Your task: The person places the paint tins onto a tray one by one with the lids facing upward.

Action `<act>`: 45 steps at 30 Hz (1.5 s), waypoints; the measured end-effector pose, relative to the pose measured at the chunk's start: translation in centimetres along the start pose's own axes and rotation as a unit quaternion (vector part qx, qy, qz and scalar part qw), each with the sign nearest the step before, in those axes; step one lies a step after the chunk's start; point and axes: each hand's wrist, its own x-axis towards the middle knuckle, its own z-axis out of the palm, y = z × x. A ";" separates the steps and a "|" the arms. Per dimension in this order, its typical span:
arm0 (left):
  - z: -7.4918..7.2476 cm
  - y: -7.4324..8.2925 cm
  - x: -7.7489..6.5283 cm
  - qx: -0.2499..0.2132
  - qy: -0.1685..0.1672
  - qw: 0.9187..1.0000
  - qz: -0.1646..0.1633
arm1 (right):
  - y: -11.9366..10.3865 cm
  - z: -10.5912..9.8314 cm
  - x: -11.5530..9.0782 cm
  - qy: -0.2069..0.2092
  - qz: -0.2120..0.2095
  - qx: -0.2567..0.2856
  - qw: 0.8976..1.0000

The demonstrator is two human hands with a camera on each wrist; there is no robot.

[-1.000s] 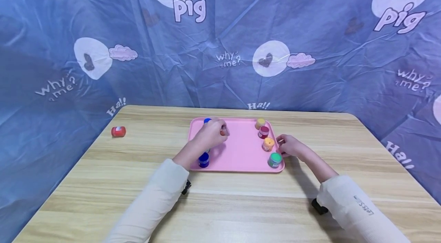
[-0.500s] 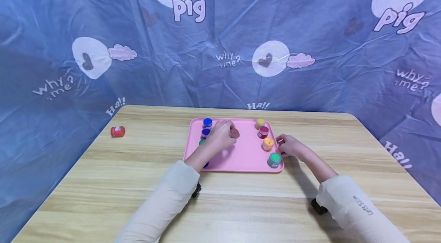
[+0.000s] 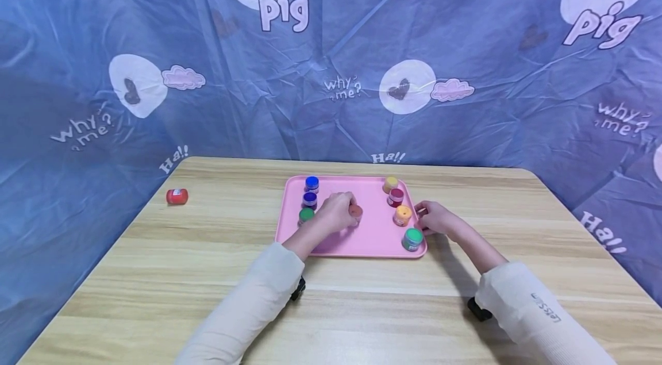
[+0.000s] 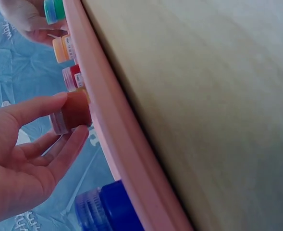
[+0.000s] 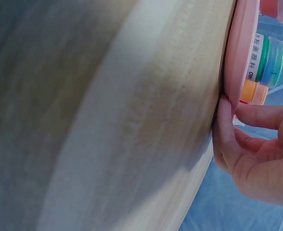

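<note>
My left hand (image 3: 333, 215) pinches a small brown paint jar (image 3: 355, 212) between thumb and fingers, over the middle of the pink tray (image 3: 377, 241). In the left wrist view the brown jar (image 4: 76, 109) is held close to the tray's surface. My right hand (image 3: 435, 219) grips the tray's right rim, thumb on top and fingers beneath, as the right wrist view shows. Nearest that hand on the tray stand an orange jar (image 3: 403, 215) and a light green jar (image 3: 412, 239). A blue jar (image 4: 115, 207) shows at the near left; my left forearm hides it in the head view.
Along the tray's left side stand a bright blue jar (image 3: 312, 183), a dark blue jar (image 3: 309, 199) and a dark green jar (image 3: 306, 215). A tan jar (image 3: 390, 184) and a dark red jar (image 3: 395, 197) stand back right. A red jar (image 3: 177, 196) lies on the wooden table (image 3: 362, 307).
My left hand has carried the brown jar rightward from the tray's left row and down toward its middle, uncovering jars there. My right hand stays at the rim.
</note>
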 end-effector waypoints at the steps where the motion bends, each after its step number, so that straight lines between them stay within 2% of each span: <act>1: 0.1 0.0 0.0 0.001 -0.008 1.000 -0.002 | 0.0 0.0 0.0 0.001 0.002 0.000 1.000; 6: 0.3 0.0 -0.1 0.007 -0.040 0.999 -0.015 | 0.0 0.0 -0.1 0.001 0.004 0.000 1.000; 14: 0.4 0.0 -0.1 0.019 -0.056 0.998 -0.030 | 0.1 0.0 -0.2 0.000 0.000 0.007 1.000; 19: -0.1 -0.1 -0.1 0.003 -0.070 0.997 -0.034 | 0.2 0.0 0.0 0.003 0.005 0.004 1.000; 21: -0.6 -0.4 0.0 -0.007 -0.070 0.997 -0.026 | 0.3 -0.1 0.0 0.002 0.004 0.005 1.000; 27: -3.0 -1.5 -0.1 -0.047 -0.034 0.998 0.001 | 0.3 -0.1 0.0 0.000 -0.005 0.015 1.000; 32: -5.0 -2.5 -0.4 -0.087 0.000 0.996 -0.005 | 0.4 -0.2 0.1 0.002 -0.002 0.014 1.000; 40: -7.7 -5.7 -1.5 -0.083 0.042 0.995 -0.025 | 0.5 -0.1 0.1 0.000 -0.009 0.012 1.000; 45: -9.3 -8.0 -2.5 -0.058 0.066 0.995 -0.038 | 0.2 -0.1 0.0 0.000 -0.014 0.007 1.000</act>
